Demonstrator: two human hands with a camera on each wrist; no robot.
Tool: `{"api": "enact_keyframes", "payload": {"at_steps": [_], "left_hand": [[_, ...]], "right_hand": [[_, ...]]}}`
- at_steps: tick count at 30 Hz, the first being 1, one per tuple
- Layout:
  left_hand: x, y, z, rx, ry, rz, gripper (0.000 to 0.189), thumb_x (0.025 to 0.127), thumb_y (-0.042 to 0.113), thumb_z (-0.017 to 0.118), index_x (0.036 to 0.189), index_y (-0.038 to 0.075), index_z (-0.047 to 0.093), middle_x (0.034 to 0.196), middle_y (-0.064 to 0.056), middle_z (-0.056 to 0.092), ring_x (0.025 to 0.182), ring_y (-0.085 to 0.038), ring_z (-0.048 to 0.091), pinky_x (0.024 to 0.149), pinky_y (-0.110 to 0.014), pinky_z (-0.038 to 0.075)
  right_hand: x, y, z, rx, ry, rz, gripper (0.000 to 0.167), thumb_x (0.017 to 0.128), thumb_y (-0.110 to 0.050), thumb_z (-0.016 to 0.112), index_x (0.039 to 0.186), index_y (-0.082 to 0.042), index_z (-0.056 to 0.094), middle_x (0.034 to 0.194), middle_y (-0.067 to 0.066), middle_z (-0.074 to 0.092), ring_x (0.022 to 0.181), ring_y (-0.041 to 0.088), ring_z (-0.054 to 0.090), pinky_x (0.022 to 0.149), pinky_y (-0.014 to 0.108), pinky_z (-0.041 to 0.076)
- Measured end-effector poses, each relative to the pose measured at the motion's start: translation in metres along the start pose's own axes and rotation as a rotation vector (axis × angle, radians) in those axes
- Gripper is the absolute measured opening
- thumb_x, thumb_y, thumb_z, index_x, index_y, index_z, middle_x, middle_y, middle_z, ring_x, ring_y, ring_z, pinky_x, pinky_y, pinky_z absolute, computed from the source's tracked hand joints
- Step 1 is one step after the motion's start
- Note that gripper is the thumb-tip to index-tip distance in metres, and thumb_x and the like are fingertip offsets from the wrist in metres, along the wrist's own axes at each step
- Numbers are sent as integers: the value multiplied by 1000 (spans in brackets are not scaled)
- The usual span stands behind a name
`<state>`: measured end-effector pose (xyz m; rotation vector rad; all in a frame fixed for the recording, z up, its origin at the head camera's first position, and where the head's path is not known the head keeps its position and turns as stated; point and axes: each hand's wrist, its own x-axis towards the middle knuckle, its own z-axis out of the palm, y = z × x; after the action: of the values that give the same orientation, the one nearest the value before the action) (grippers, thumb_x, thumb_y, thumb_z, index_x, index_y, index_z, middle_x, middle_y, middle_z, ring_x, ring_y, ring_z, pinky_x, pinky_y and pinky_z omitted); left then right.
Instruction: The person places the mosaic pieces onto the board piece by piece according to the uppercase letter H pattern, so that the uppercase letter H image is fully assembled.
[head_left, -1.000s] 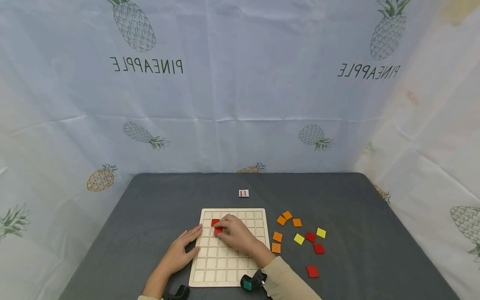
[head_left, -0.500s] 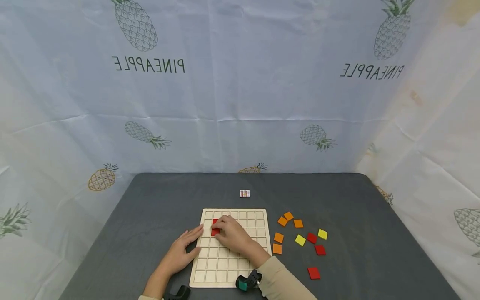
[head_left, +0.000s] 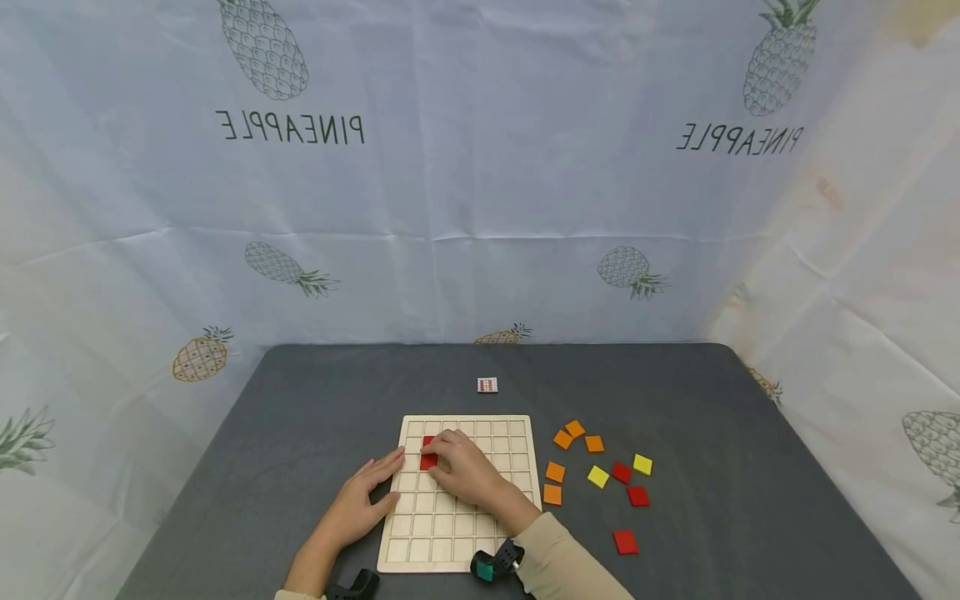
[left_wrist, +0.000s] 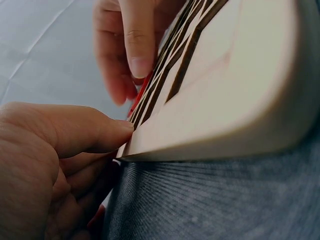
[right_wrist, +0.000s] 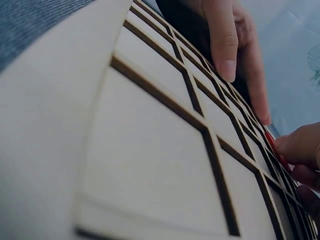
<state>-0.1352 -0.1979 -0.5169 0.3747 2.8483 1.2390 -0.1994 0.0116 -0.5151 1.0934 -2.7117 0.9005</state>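
Observation:
A pale wooden grid board lies flat on the dark table. My right hand reaches over it, thumb and fingertips pinching a red square tile at a cell in the left part of the grid. Directly above that tile, another red tile sits in the neighbouring cell, partly covered by the fingers. My left hand rests along the board's left edge with its fingers extended. In the left wrist view the left thumb touches the board's rim, and the right fingers hang over the red.
Right of the board lie loose orange tiles, yellow tiles and red tiles. A small patterned card lies behind the board. A pineapple-print curtain surrounds the table's back and sides.
The right hand has shifted the lower red tile slightly left, so it now lines up under the upper red tile. My left hand has stayed at the board's edge.

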Motion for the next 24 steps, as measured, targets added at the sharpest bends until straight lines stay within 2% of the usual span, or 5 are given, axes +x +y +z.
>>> {"api": "enact_keyframes", "payload": {"at_steps": [5, 13, 21, 24], "left_hand": [[0, 0, 1, -3, -1, 1, 55, 86, 12, 66, 138, 5, 50, 146, -4, 45, 135, -28, 40, 116, -38, 17], [1, -3, 3, 20, 27, 27, 54, 85, 13, 66, 137, 5, 51, 145, -4, 47, 134, -29, 42, 115, -35, 17], [0, -6, 4, 12, 53, 69, 54, 85, 14, 67, 136, 4, 52, 144, -5, 48, 132, -31, 43, 111, -5, 10], [-1, -7, 5, 17, 57, 72, 54, 85, 15, 67, 136, 4, 53, 143, -5, 48, 132, -31, 44, 109, -1, 8]], "right_hand": [[-4, 2, -5, 38, 21, -5, 27, 89, -16, 64, 115, -14, 68, 108, -5, 64, 99, 8, 57, 88, 22, 51], [-18, 9, -24, 139, 23, 53, 31, 91, -17, 63, 121, -13, 65, 117, -3, 63, 107, 11, 60, 90, 27, 53], [-47, 24, -51, 262, 86, 48, 33, 89, -11, 65, 122, -5, 64, 118, 3, 63, 103, 21, 62, 85, 35, 56], [-61, 31, -62, 276, 113, 48, 34, 88, -10, 66, 121, -4, 64, 117, 4, 64, 102, 22, 62, 83, 37, 56]]}}
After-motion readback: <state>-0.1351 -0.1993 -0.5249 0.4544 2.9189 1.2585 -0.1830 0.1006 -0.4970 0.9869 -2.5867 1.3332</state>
